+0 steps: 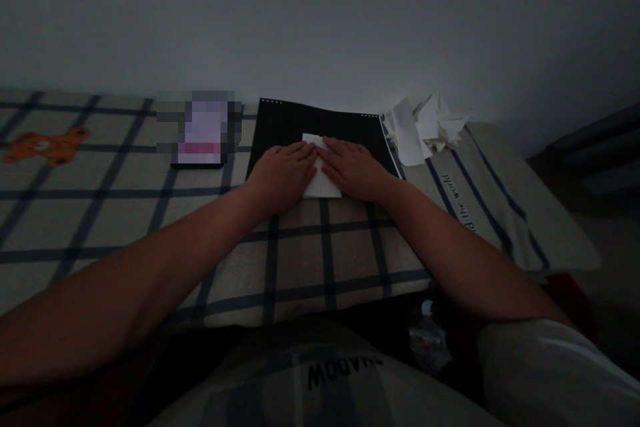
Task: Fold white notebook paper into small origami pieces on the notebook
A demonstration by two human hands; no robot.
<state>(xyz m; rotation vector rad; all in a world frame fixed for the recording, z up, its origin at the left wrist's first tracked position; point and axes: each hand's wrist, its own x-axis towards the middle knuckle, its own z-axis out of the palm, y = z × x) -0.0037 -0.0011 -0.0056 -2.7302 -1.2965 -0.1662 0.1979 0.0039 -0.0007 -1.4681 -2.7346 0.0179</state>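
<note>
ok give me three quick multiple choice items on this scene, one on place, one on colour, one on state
1. Where does the white paper lie?
A on the black sheet
B on the floor
C on the phone

2. What colour is the bear print on the cloth?
A green
B orange
C blue

3. How are the left hand and right hand?
A raised in the air
B pressed flat on the paper
C holding scissors

Answers: 1 A, black shows around the paper; 2 B, orange at far left; 3 B, both palms down on it.
</note>
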